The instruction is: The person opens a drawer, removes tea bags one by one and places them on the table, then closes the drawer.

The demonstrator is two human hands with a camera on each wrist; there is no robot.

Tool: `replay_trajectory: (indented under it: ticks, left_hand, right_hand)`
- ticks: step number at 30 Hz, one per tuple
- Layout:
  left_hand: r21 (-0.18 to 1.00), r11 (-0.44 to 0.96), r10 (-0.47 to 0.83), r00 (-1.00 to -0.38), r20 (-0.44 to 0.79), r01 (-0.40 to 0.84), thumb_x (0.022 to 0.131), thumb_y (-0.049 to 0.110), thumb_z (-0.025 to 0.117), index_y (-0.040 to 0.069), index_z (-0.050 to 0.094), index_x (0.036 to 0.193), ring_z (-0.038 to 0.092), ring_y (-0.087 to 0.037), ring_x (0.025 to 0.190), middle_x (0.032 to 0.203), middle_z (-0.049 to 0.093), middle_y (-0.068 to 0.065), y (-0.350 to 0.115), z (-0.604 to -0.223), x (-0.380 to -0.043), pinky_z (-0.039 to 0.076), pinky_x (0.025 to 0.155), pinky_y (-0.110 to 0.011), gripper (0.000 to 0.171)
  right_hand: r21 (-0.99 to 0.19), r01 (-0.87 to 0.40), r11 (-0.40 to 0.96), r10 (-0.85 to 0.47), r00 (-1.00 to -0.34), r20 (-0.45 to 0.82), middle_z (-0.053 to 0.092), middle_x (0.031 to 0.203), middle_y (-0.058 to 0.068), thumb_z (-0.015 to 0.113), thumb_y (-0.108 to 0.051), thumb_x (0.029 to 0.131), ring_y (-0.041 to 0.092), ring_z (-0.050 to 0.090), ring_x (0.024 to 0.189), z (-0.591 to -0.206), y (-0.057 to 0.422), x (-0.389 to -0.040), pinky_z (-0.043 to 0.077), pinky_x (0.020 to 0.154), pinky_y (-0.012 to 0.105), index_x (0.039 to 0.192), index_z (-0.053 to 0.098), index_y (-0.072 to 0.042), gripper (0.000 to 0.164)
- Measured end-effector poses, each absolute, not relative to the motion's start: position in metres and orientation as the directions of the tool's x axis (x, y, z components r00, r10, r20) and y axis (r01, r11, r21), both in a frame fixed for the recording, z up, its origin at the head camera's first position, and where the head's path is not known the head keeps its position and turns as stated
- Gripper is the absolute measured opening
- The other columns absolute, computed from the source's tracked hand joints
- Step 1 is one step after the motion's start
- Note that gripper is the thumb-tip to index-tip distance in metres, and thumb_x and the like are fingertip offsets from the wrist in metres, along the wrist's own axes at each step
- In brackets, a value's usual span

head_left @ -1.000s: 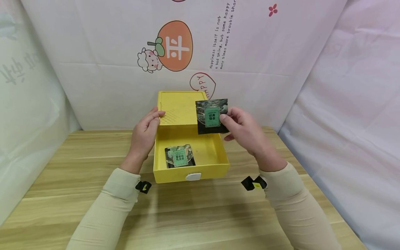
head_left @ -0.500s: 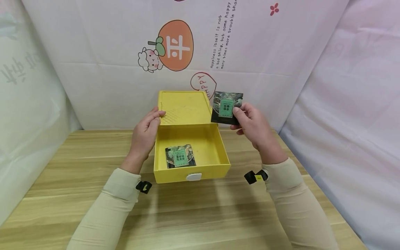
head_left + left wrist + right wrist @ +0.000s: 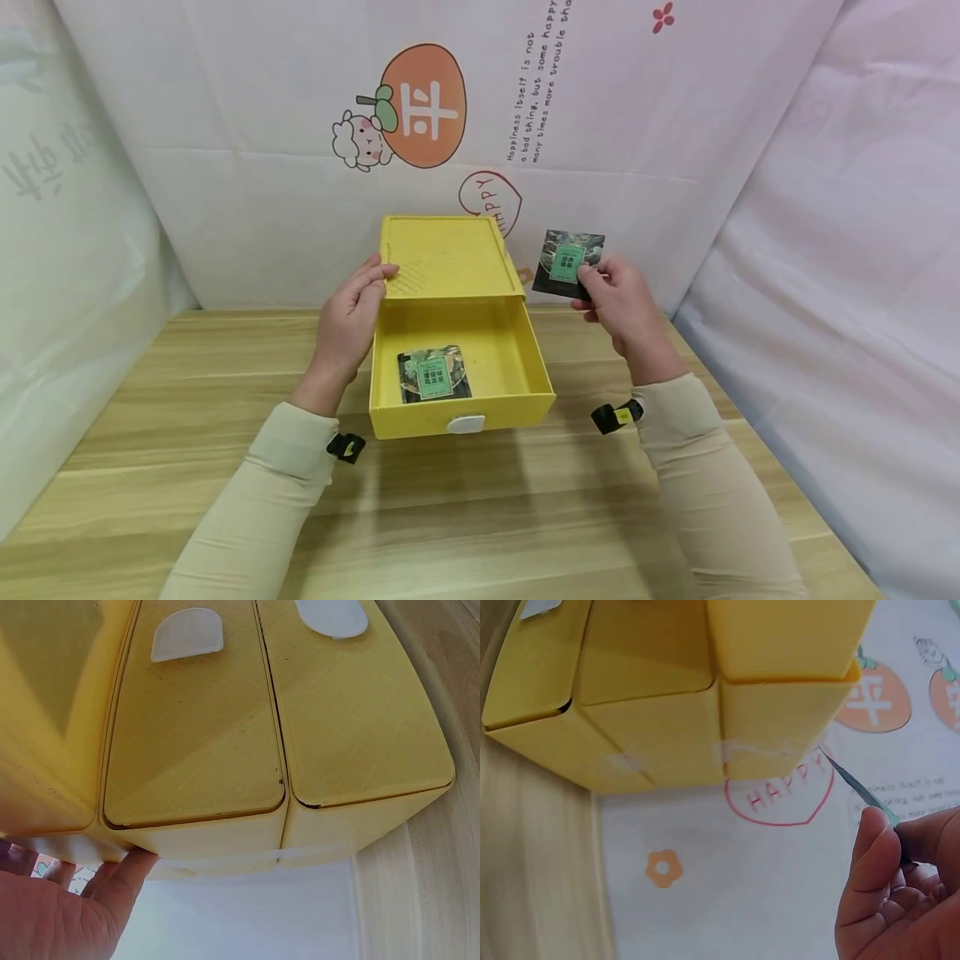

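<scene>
A yellow drawer cabinet [image 3: 450, 258] stands on the table with its top drawer [image 3: 517, 412] pulled out. Inside that drawer, toward the front left, lies a dark tea sachet [image 3: 433, 375] with a green label. My left hand [image 3: 348, 321] rests against the cabinet's left side, fingertips at the upper edge; the left wrist view shows its thumb [image 3: 127, 881] touching the side wall. Right of the cabinet, my right hand [image 3: 622, 304] pinches another dark green-labelled tea sachet [image 3: 564, 262] between thumb and fingers, raised in the air. The right wrist view shows this sachet edge-on.
Two lower drawers [image 3: 195, 727] with white pull tabs [image 3: 189, 634] are closed under the pulled-out one. A printed white cloth [image 3: 600, 108] hangs behind the cabinet, with more cloth at both sides. The wooden table [image 3: 450, 517] extends in front.
My right hand has carried its sachet rightward, from over the cabinet's right edge to a spot beside it. The left hand, the drawer and the sachet inside look unmoved.
</scene>
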State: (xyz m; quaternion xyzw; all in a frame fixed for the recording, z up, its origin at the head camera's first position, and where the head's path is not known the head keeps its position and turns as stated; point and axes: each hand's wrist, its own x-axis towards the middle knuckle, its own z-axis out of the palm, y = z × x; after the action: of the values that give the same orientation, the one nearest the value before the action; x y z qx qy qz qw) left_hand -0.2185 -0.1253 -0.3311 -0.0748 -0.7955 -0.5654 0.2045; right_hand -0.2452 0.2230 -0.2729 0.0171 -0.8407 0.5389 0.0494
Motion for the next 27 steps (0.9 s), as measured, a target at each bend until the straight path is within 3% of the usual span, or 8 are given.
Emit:
replay_trajectory:
  ticks: [16,27]
  left_hand:
    - [0.863,0.354,-0.115,-0.899,0.423,0.361,0.111,0.038,0.041,0.015,0.07,0.136,0.037,-0.008,0.152,0.162,0.046,0.006,-0.126,-0.332,-0.22,0.03,0.127,-0.039,0.045]
    - [0.862,0.357,-0.115,-0.899,0.422,0.359,0.111,0.038,0.04,0.015,0.07,0.136,0.037,-0.008,0.152,0.162,0.046,0.006,-0.126,-0.332,-0.22,0.031,0.126,-0.04,0.045]
  right_hand:
    - [-0.904,0.001,0.429,-0.005,-1.0,-0.003,0.057,0.097,0.011,0.05,-0.025,0.111,0.013,0.065,0.079,-0.327,0.228,-0.276,0.057,0.067,0.023,0.101,0.05,-0.005,0.023]
    - [-0.906,0.075,0.418,0.007,-0.997,-0.08,0.06,0.098,0.011,0.05,-0.019,0.11,0.01,0.061,0.073,-0.364,0.223,-0.29,0.054,0.063,0.02,0.11,0.057,0.004,0.024]
